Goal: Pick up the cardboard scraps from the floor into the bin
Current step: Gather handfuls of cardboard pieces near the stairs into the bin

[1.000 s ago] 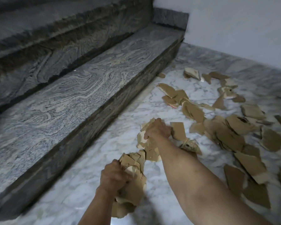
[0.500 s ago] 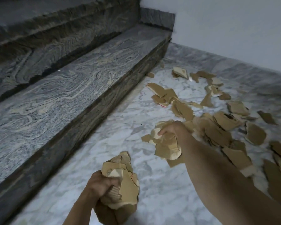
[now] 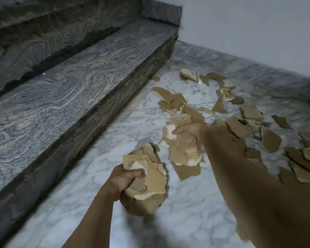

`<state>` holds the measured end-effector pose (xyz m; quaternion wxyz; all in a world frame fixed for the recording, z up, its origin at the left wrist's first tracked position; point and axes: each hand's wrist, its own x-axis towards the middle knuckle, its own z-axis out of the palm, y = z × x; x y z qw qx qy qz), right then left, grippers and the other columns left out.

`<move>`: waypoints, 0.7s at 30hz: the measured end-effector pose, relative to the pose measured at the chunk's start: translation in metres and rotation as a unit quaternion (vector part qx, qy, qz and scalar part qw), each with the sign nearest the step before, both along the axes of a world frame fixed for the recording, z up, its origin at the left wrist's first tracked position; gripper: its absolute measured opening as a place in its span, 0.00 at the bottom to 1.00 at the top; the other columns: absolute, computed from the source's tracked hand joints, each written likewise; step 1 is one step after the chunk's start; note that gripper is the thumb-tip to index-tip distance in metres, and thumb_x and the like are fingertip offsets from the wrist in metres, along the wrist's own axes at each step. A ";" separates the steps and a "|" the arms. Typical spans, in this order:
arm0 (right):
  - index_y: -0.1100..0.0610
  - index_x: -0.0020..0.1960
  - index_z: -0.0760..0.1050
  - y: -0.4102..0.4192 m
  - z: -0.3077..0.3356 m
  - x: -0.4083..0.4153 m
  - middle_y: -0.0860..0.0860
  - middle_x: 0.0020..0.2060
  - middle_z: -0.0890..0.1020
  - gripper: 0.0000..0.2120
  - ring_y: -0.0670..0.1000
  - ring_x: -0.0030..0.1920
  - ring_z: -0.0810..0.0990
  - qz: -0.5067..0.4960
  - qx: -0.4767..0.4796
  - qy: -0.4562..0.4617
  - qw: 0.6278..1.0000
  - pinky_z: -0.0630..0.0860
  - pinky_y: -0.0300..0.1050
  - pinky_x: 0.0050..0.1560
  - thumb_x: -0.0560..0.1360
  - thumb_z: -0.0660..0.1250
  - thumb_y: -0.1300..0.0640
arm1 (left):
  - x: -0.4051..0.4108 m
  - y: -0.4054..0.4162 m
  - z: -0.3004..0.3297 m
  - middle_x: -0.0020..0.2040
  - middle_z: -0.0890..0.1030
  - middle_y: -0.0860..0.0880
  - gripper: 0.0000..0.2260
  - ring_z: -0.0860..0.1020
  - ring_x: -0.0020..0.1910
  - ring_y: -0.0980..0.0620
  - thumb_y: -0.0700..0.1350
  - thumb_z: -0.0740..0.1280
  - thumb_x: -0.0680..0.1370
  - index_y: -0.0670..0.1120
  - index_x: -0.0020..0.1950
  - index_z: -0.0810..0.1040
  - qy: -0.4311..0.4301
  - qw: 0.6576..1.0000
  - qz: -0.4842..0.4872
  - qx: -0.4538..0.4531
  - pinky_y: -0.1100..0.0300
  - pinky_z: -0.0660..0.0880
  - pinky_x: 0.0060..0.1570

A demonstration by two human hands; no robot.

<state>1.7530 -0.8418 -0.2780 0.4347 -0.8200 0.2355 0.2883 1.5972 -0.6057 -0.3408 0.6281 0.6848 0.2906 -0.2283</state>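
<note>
**A:** Both hands are loaded. The left hand is clenched around a thick bundle of cardboard scraps, held low and close to the body, clear of the marble floor.

**B:** And the right hand is out ahead, fingers curled over a second wad of scraps. That wad hangs down from the grip, just above one flat piece lying on the floor beneath it.

**A:** So we're in the gathering step, I'd say, not the dumping step. No bin anywhere in view.

**B:** Plenty left, too. A wide scatter of loose pieces runs from beside the right forearm out toward the white wall, with a few up near the foot of the granite step.

**A:** What does the next move call for?

**B:** My read: neither hand has much room. Either merge the two bundles into one hand to free the other, or carry this load off to the bin, wherever it is.

**A:** Risk?

**B:** The right-hand wad looks loosely stacked, with its edges splaying. Squeeze in more and pieces could slip out.
</note>
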 end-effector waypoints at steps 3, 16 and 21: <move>0.59 0.54 0.81 -0.053 0.020 0.011 0.59 0.50 0.84 0.38 0.62 0.48 0.84 -0.088 0.036 -0.056 0.994 0.82 0.60 0.48 0.46 0.86 0.52 | 0.018 -0.033 -0.002 0.44 0.88 0.47 0.18 0.86 0.44 0.47 0.42 0.78 0.63 0.45 0.52 0.85 -0.006 0.997 -0.082 0.003 0.57 0.81 0.42; 0.57 0.57 0.80 -0.185 0.022 -0.093 0.51 0.35 0.84 0.18 0.50 0.34 0.83 -0.105 0.017 -0.013 0.994 0.76 0.38 0.26 0.68 0.78 0.61 | 0.080 -0.164 -0.002 0.42 0.68 0.53 0.34 0.69 0.37 0.55 0.47 0.78 0.67 0.40 0.67 0.65 -0.013 0.925 -0.327 0.193 0.62 0.68 0.30; 0.52 0.46 0.84 -0.260 -0.062 -0.133 0.54 0.43 0.87 0.27 0.57 0.41 0.87 -0.224 -0.020 0.006 0.974 0.82 0.48 0.34 0.50 0.87 0.46 | 0.075 -0.179 -0.013 0.45 0.76 0.49 0.15 0.77 0.50 0.46 0.48 0.78 0.67 0.44 0.46 0.76 -0.011 0.909 -0.339 0.244 0.59 0.72 0.43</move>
